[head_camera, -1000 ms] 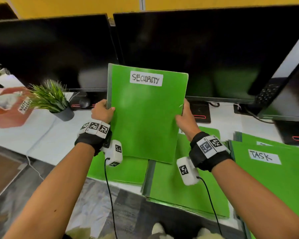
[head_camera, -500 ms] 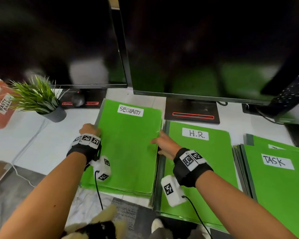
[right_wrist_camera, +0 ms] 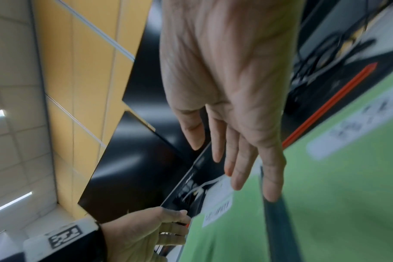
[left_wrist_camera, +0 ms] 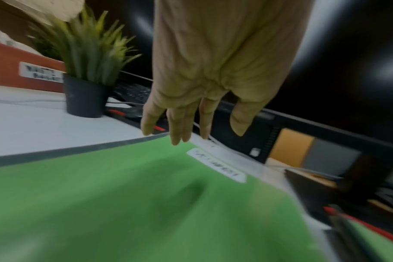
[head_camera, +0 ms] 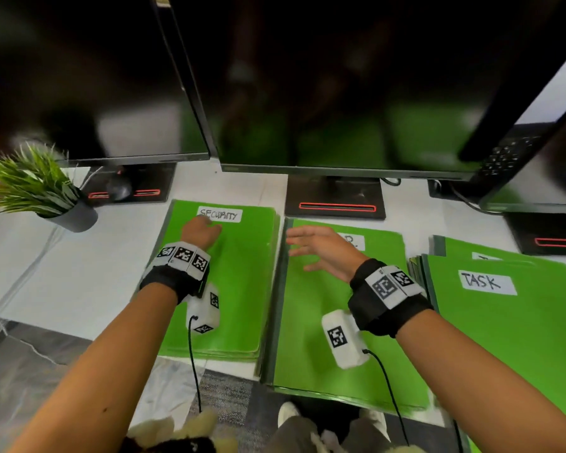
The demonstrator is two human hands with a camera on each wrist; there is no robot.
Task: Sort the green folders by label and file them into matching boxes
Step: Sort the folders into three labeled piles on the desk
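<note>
The right hand is covering most of the middle folder's label; the TASK folder is running off the right edge, hiding a lower label.

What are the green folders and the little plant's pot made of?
SECURITY folder: probably thin card or plastic sheet, smooth with a soft sheen, and it lies flat with a white paper-like label. Plant pot: dark grey and matte, maybe plastic or ceramic; the pictures can't settle which.

Office: monitors, labelled folders
</note>
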